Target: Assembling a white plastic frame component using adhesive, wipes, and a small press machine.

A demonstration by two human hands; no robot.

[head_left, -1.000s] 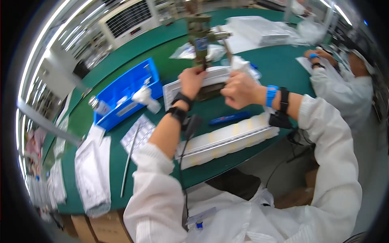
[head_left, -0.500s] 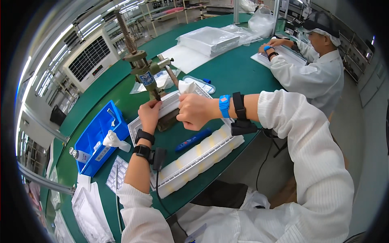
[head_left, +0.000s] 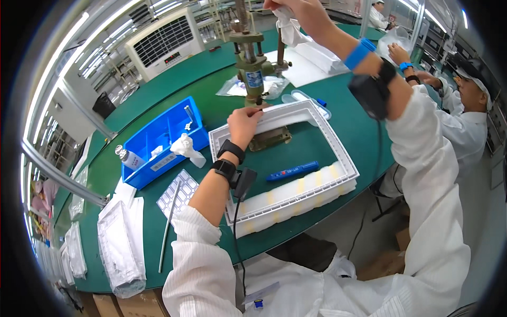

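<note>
Over the tabletop (head_left: 355,116), your left grip (head_left: 244,126) pinches the placed white frame (head_left: 332,140) under the press (head_left: 251,68); whether your right grip (head_left: 301,13) closes around its wrapped lever (head_left: 291,30) is unclear. Pressing seems unfinished.

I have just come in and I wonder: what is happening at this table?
A person in white sleeves is working at a green press. Their left hand is at the far side of a white rectangular frame, fingertips just by the press's lower tip. Their right hand is up at the white-wrapped end of the lever. A blue pen-shaped tool lies within the frame's opening, and a blue divided bin stands to the left.
</note>
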